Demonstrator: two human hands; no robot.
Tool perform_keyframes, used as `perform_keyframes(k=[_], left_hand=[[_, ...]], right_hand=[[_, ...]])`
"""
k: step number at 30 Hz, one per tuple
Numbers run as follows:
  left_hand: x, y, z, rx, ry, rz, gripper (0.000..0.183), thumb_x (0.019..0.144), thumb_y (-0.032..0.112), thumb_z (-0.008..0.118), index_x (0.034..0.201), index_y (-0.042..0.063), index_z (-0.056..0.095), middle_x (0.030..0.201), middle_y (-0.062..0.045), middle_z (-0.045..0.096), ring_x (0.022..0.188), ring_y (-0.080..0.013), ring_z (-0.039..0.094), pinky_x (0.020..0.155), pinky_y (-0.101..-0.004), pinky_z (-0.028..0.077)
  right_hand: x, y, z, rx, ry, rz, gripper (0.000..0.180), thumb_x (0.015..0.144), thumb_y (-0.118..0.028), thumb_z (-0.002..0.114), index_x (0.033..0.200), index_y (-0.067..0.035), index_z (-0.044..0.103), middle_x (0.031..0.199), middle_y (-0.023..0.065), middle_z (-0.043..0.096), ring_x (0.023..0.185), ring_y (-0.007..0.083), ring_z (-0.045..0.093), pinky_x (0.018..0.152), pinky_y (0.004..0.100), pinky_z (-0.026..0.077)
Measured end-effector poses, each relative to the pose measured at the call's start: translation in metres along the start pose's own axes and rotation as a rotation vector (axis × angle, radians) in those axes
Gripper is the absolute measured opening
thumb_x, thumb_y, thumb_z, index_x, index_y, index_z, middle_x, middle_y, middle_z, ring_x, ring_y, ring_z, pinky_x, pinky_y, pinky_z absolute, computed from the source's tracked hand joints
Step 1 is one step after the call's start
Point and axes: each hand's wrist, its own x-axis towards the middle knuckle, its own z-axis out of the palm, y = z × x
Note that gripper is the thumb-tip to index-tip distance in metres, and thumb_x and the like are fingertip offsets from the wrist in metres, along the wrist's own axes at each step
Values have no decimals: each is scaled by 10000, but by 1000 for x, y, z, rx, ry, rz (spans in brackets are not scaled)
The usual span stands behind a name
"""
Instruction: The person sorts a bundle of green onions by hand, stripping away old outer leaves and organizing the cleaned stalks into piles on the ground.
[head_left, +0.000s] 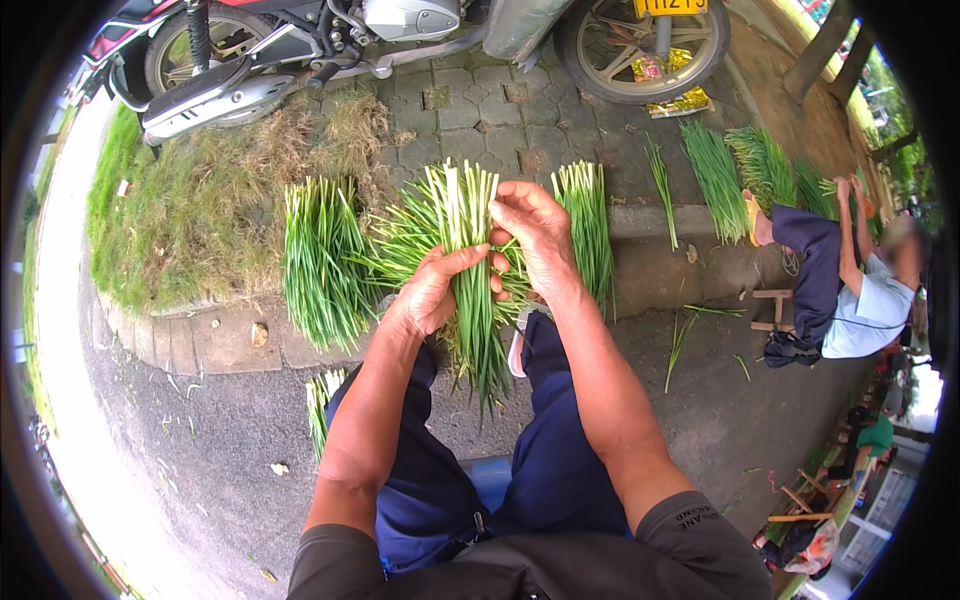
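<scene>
Upright before me is a bundle of garlic chives (469, 217), its pale cut ends pointing away and its green leaves hanging toward me. My left hand (442, 285) is wrapped around its middle, thumb across the front. At the upper right edge of the stems, my right hand (536, 232) has its thumb and bent fingers on the pale stalks. Beneath the hands spreads a loose pile of chives (401, 244), partly hidden. Neat bunches lie on both sides, a left bunch (322, 262) and a right bunch (586, 225).
A motorcycle (315, 60) stands on the paving beyond. Dry grass (217, 202) lies left, along a stone curb (240, 337). Another chive bunch (319, 405) rests by my left leg. To the right, a seated person (862, 300) handles greens near more chive bunches (716, 180) and a wooden stool (772, 309).
</scene>
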Motion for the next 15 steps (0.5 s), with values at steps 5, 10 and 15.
perform_keyframes(k=[5,10,15], left_hand=[[-2,1,2,13,-42,-18,367,978,224,625,1264,-2,590,914,-77,641,762,-200,639,781,-449,586],[-4,-4,8,27,-77,-129,366,971,233,643,1239,-12,598,893,-74,629,732,-201,635,743,-437,590],[-3,-12,8,64,-113,-181,387,959,227,664,1250,-21,602,914,-79,628,753,-208,646,751,-424,596]], right_hand=[[-3,-4,-2,-78,1,-35,300,975,-147,646,1234,-9,586,1062,78,657,840,118,605,674,269,528],[3,-10,-10,-124,17,-160,485,1013,-300,602,1407,-31,514,1285,102,619,1154,185,566,1028,341,438],[0,-20,-15,-299,-89,-183,432,1038,-333,542,1328,-18,600,1289,104,643,1178,159,563,1048,335,418]])
